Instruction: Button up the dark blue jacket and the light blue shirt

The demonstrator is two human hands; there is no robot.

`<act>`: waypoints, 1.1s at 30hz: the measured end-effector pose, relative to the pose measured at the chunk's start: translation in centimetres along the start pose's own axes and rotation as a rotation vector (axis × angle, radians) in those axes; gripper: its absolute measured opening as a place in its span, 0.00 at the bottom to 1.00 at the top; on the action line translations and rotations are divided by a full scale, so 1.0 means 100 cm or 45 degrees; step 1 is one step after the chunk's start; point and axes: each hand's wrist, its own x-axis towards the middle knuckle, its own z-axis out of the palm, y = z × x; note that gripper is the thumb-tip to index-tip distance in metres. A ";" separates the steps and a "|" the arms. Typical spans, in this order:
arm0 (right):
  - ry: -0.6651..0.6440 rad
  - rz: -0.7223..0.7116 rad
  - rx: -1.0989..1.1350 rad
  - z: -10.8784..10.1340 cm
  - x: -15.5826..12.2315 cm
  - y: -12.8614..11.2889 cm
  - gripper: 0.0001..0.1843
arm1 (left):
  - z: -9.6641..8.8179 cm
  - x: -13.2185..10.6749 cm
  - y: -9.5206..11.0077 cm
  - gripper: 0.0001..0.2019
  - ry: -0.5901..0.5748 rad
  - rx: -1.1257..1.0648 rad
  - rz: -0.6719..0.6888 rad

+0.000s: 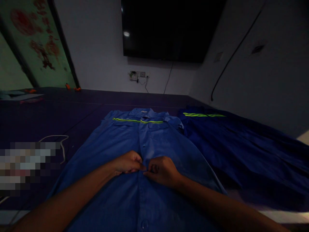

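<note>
A blue work shirt [164, 141] lies face up, collar away from me, with a yellow-green reflective stripe across its chest. Both of my hands are at its front placket, about halfway down. My left hand [131, 162] is closed, its thumb and finger pinching the placket edge. Close beside it, my right hand [162, 170] also pinches the placket, fingers curled. Any button between the fingertips is too small and dark to make out. Above my hands the placket is partly apart; a button [145, 224] shows near the bottom of the view.
A darker blue garment [217, 138] with a reflective stripe lies to the right. To the left are a blurred-out item [26, 164] and a white cable [64, 148]. The dark purple surface [79, 119] runs back to a wall with a large screen [169, 29] and sockets [142, 74].
</note>
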 end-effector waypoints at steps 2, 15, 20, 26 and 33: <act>0.013 -0.008 -0.001 0.000 0.000 0.001 0.10 | 0.000 0.000 -0.001 0.20 0.010 -0.030 0.022; 0.036 -1.146 -0.259 -0.021 -0.034 -0.043 0.22 | 0.001 -0.016 0.006 0.19 -0.549 0.075 -0.010; -0.027 -1.219 -0.315 -0.015 -0.042 -0.047 0.17 | 0.016 -0.021 0.005 0.18 -0.783 0.119 -0.088; 0.001 -1.254 -0.330 -0.013 -0.046 -0.049 0.14 | 0.027 -0.020 0.003 0.16 -0.859 0.140 -0.131; 0.064 -1.307 -0.318 -0.012 -0.046 -0.049 0.15 | 0.027 -0.018 0.005 0.13 -0.901 0.152 -0.123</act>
